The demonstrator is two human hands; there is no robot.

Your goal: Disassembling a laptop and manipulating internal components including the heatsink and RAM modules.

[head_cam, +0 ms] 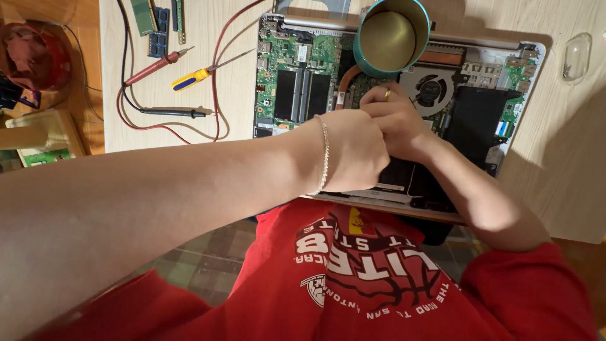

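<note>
An opened laptop (517, 53) lies bottom-up on the table, its green circuit board (287, 60), round fan (431, 88) and black battery (473, 117) exposed. My left hand (350, 151), with a bead bracelet at the wrist, is curled over the middle of the laptop. My right hand (394, 117), wearing a ring, is pressed against it, fingers bent over the board near the copper heat pipe (346, 77). Both hands meet at one spot; whatever is between the fingers is hidden.
A teal round tin (391, 38) stands on the laptop's far edge. A yellow-handled screwdriver (189, 79), red and black meter probes (158, 66) with their leads, and memory sticks (158, 31) lie at the left. A clear plastic piece (577, 57) sits at the right.
</note>
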